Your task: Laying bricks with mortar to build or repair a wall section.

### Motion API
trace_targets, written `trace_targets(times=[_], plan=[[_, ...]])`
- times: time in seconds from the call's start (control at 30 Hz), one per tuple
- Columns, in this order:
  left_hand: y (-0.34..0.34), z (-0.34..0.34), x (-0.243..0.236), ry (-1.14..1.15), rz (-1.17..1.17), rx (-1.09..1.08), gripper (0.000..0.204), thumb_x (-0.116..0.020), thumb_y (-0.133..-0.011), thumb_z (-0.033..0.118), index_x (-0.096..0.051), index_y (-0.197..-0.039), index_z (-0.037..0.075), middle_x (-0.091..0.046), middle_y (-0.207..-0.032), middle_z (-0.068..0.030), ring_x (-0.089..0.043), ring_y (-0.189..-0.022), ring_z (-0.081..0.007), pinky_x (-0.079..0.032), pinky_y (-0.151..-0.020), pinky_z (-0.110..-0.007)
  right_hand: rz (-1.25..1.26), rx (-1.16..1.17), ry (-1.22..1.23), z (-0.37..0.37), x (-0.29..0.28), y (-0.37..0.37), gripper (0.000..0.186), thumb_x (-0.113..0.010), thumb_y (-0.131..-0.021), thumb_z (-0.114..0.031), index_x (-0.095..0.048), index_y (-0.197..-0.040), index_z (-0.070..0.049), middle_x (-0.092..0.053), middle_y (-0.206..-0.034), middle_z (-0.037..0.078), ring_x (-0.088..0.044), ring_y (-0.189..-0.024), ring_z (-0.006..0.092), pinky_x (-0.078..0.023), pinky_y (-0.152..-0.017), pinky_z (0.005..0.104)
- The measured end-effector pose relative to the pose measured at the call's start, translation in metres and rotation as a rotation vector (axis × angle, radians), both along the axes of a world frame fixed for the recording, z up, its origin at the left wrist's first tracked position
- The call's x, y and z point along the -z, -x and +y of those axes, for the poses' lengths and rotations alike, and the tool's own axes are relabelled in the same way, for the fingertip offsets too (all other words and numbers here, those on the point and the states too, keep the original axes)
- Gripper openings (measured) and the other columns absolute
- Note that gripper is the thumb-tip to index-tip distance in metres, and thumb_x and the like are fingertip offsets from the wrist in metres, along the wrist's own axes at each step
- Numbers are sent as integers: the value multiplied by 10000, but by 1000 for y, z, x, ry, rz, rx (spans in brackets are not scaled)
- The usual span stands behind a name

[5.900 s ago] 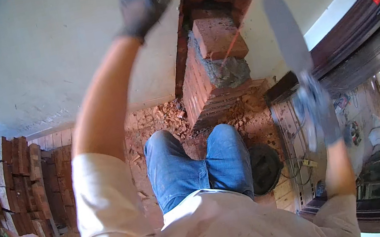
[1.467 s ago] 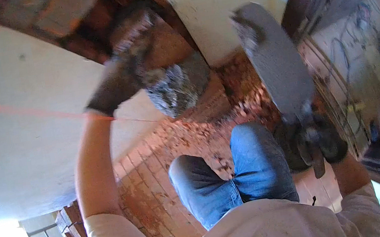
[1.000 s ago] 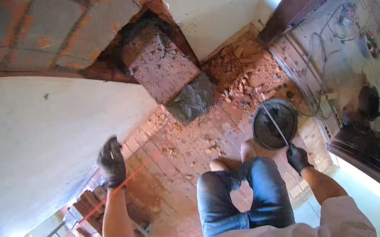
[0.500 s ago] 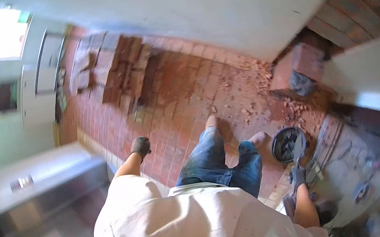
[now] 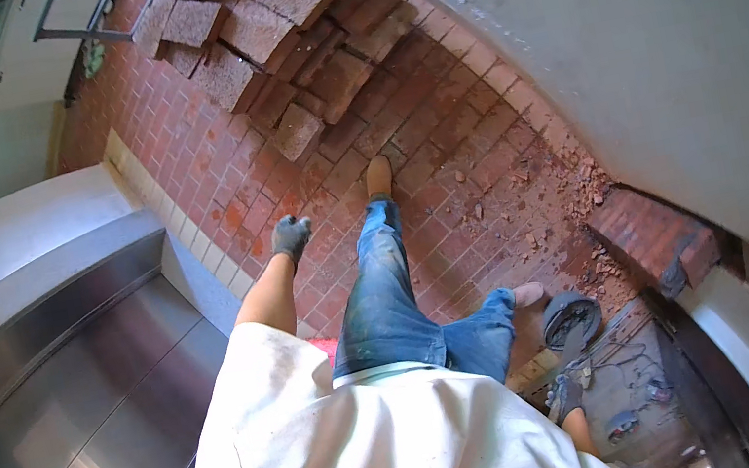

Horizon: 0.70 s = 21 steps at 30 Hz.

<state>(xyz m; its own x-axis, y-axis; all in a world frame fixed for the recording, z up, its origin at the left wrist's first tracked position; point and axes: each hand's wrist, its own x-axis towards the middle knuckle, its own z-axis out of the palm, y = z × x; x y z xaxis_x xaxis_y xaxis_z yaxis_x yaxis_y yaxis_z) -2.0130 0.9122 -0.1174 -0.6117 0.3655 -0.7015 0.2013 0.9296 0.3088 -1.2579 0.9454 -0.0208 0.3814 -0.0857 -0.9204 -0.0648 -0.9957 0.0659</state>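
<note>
One trowel [image 5: 575, 349] in right hand [image 5: 564, 395], brick stack [image 5: 280, 10] beyond left hand [image 5: 292, 236]

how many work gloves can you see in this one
2. One glove is on the left hand, over the brick floor; the other is on the right hand, which holds the trowel by the bucket. More could be hidden in the clutter at lower right.

We held a trowel [image 5: 575, 363] in our right grip [image 5: 564, 396], near a bucket [image 5: 595, 309], left grip [image 5: 292, 236] above red paving [image 5: 215, 182], bricks [image 5: 264, 33] stacked ahead
</note>
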Motion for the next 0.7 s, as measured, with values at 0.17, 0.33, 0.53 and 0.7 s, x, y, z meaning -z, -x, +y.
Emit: trace_targets(times=[0.17,0.33,0.53,0.7], plan=[[94,27,102,-28,-380,-1065,723,-675,-831,403,-351,-1433,167,-430,-1421,-165,-538,-1145,-387,-491,-861,-492,64,-168,81,73,3,178,79,-553,-886,-212,-526,-910,-142,-539,-646,65,-504,-427,208,-445,-352,399],[132,32,200,-6,-105,-59,820,-686,-839,206,-201,-1499,198,-406,-1444,-148,-430,-1289,-334,-367,-1043,-533,154,-379,20,138,17,340,162,-547,-914,-154,-538,-1062,-90,-528,-614,65,-494,-395,184,-445,-332,326],[142,89,244,-755,-671,-1852,446,-703,-853,189,-540,-1263,123,-619,-1190,-96,-589,-1071,-318,-492,-935,-485,358,-357,-100,156,15,443,253,-530,-947,-144,-544,-1193,-84,-517,-631,32,-513,-419,158,-447,-366,295],[141,87,191,-769,-548,-1321,437,-719,-840,202,-579,-1243,105,-627,-1156,-73,-584,-1021,-222,-498,-888,-412,270,-303,7,141,4,454,266,-546,-943,-180,-554,-1194,-93,-519,-632,29,-522,-437,152,-456,-376,297]])
